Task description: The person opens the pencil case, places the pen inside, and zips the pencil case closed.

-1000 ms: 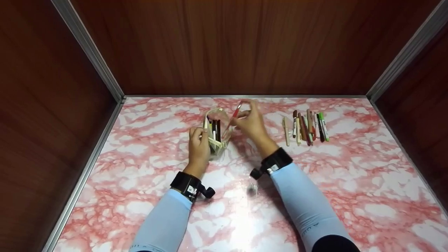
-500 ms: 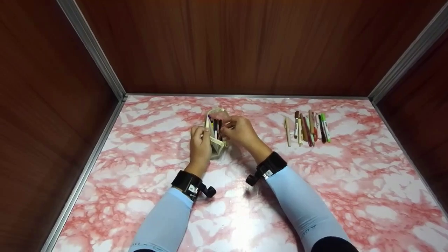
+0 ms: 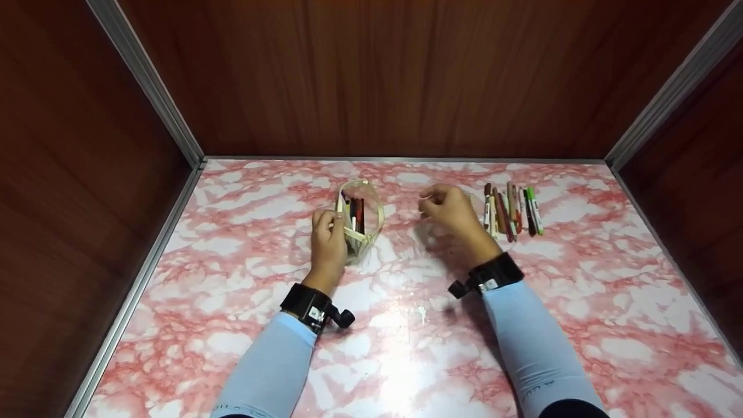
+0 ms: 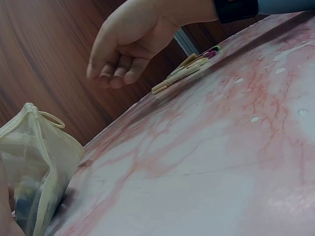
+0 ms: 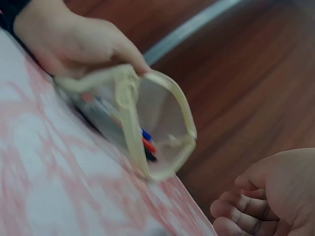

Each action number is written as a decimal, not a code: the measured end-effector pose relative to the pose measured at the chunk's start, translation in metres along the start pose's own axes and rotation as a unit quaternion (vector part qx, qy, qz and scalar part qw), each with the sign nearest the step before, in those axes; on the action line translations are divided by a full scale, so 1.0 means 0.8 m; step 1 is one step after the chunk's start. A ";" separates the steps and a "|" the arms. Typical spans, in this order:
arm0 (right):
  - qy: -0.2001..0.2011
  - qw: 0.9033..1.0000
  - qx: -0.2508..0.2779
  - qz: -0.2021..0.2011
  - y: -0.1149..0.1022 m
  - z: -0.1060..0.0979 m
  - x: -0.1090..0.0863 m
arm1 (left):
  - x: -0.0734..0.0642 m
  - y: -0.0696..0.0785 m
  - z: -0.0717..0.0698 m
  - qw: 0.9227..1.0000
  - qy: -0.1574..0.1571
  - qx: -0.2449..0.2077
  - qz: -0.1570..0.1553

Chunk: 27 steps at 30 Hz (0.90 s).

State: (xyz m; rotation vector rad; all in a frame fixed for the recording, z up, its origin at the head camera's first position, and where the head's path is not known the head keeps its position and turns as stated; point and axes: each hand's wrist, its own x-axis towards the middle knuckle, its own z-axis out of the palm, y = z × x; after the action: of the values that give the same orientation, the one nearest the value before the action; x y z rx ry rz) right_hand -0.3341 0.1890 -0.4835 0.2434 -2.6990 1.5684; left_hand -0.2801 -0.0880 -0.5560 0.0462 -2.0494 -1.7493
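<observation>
Left hand on pouch, right hand aloft

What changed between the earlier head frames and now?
The right hand let go of the red pen inside the mesh pouch, then moved right, empty, toward the loose pens. Unchanged: the left hand grips the pouch; the visible loose pens lie as before.

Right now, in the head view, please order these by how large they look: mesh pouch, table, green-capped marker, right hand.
1. Table
2. Mesh pouch and right hand: too alike to rank
3. Green-capped marker
</observation>
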 end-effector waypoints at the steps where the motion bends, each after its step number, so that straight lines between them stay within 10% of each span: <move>1: 0.004 1.000 -0.006 -0.003 0.004 -0.008 0.000 | 0.000 0.000 0.000 1.000 0.002 -0.002 0.001; 19: 0.153 0.981 -0.112 0.041 0.043 -0.162 -0.024 | -0.002 0.001 0.001 1.000 0.000 0.001 0.003; 27: 0.137 0.975 -0.133 0.112 0.077 -0.206 -0.044 | -0.001 0.000 -0.002 1.000 0.003 -0.002 0.004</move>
State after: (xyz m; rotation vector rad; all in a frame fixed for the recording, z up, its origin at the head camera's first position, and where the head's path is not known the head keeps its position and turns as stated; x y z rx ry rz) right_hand -0.3192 0.3660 -0.4577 -0.2704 -2.7414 1.1540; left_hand -0.2785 -0.0891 -0.5562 0.0405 -2.0394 -1.7461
